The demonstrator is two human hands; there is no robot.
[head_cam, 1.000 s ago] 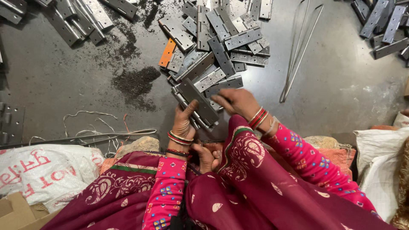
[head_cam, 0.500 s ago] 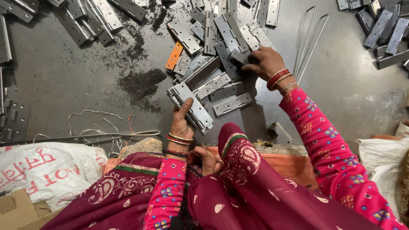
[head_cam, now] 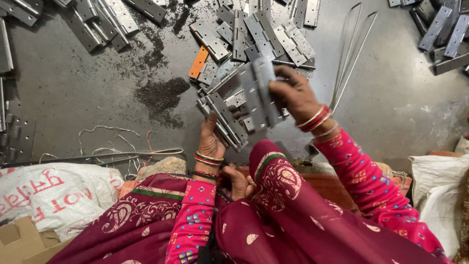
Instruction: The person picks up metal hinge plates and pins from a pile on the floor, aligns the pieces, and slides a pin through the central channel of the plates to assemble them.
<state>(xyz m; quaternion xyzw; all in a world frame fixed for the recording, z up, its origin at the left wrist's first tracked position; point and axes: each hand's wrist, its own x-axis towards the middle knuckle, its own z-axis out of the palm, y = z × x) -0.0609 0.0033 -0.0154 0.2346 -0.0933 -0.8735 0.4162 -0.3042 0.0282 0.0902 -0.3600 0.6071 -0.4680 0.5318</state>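
- Floor point(head_cam: 97, 88): dark grey, with a patch of black grit point(head_cam: 163, 95) left of centre. The person sits on it, legs in maroon cloth.
- White sack point(head_cam: 53, 193) at lower left, a cardboard corner below it; more pale sacks at the right edge.
- Loose pile point(head_cam: 264, 29) of grey metal hinges at top centre, one orange plate point(head_cam: 199, 62) among them. Further heaps lie at top left point(head_cam: 97, 19) and top right point(head_cam: 444, 34), well apart from the hands.
- Thin wire rods point(head_cam: 349, 54) lie right of the pile; a long rod and tangled wire point(head_cam: 105, 146) lie at left near the knee.
- Stack point(head_cam: 224, 120) of hinges, laid flat and aligned, sits on the floor just ahead of the knees. By my reading this is the sorted part, and it is small beside the loose heaps, so most of the work looks undone.
- Right hand point(head_cam: 293, 95): raised above the stack, its grip closed on an open hinge point(head_cam: 259, 93), fingers over its right leaf. The hinge is held tilted in the air, between the pile and the stack, not yet laid down.
- Left hand point(head_cam: 211, 139): palm and fingers pressed flat against the near end of the stack, steadying it; the grip is open, clasping nothing.
- Bangles, red and pale, on both wrists.
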